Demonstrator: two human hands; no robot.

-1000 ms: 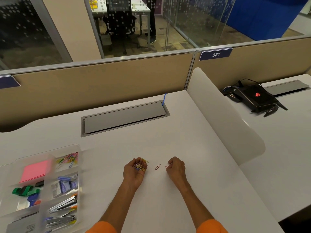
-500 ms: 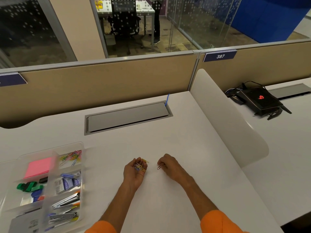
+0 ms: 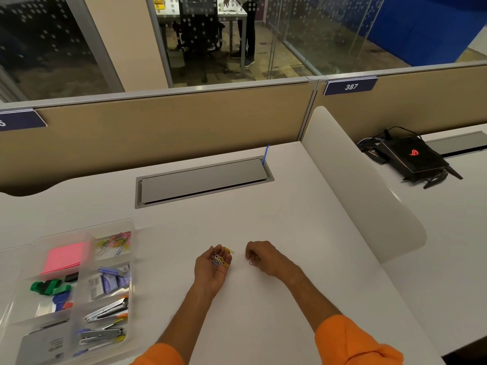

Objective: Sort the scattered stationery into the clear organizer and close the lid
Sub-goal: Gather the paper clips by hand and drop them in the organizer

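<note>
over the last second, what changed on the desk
The right hand moved left and pinched the red clip that lay loose on the desk between the hands. The left hand still cups its clips, palm up; the organizer stayed put.

1. White desk (image 3: 263, 219): plain matte top.
2. Clear organizer (image 3: 113, 224) sits on the near left part, cut off by the frame edge.
3. Grey cable hatch (image 3: 203, 180) is set flush at back centre.
4. White curved divider (image 3: 355, 180) stands along the right edge.
5. Left hand (image 3: 213, 267), palm up, and right hand (image 3: 263, 256) rest near centre.
</note>
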